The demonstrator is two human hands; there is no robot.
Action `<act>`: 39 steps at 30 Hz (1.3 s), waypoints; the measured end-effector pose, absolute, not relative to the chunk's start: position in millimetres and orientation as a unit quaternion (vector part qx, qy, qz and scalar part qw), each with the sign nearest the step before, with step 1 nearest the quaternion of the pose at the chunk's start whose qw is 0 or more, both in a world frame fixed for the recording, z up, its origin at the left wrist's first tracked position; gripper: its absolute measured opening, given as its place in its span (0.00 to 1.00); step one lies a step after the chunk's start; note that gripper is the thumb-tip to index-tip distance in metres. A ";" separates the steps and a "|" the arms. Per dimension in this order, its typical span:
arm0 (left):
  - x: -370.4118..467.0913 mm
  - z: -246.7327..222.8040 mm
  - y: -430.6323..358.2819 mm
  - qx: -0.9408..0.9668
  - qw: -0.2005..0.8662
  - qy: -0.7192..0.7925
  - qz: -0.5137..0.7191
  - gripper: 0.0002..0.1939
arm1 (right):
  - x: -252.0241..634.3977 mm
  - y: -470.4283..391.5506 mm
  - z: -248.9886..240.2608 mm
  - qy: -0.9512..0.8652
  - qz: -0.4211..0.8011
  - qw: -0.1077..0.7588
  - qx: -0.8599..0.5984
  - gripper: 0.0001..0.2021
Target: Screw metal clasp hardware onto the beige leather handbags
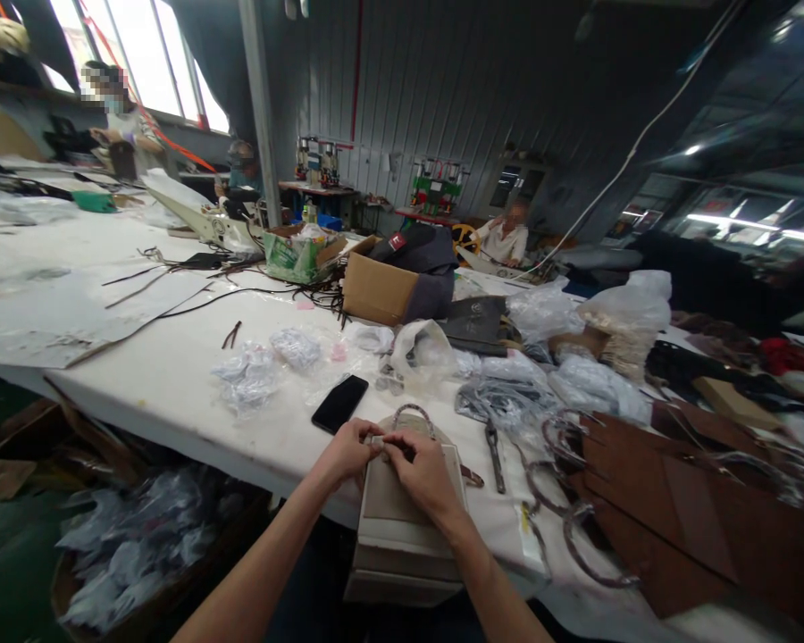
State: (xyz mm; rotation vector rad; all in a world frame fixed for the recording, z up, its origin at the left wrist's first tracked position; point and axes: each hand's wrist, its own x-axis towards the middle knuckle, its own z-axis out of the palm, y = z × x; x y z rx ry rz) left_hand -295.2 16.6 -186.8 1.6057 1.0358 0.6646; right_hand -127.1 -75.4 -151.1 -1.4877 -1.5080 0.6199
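Note:
A beige handbag [408,536] with a braided top handle [412,409] rests at the table's front edge, close to my body. Both hands meet over its upper part. My left hand [352,448] pinches with thumb and forefinger at the bag's upper left. Right beside it, my right hand [419,464] is closed too, its fingertips touching the same spot. What lies between the fingertips is too small to make out. A black phone [339,404] lies just beyond my left hand. To the right of the bag is a dark metal tool [494,457].
Brown leather bag pieces [670,500] with braided handles cover the right side. Clear plastic bags [247,375] and a cardboard box [379,286] stand farther back. A carton of plastic wrappings [147,536] sits on the floor at left. Several people work in the background.

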 end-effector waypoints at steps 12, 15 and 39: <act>-296.5 -189.1 13.7 0.666 0.525 0.440 0.293 0.17 | -128.8 -75.2 -154.1 -0.617 0.209 0.451 -0.610 0.08; -297.4 -189.8 13.9 0.669 0.525 0.439 0.291 0.18 | -129.4 -75.9 -154.0 -0.623 0.208 0.448 -0.607 0.08; -298.9 -183.9 12.8 0.680 0.521 0.431 0.285 0.17 | -130.2 -85.4 -156.3 -0.675 0.183 0.404 -0.589 0.12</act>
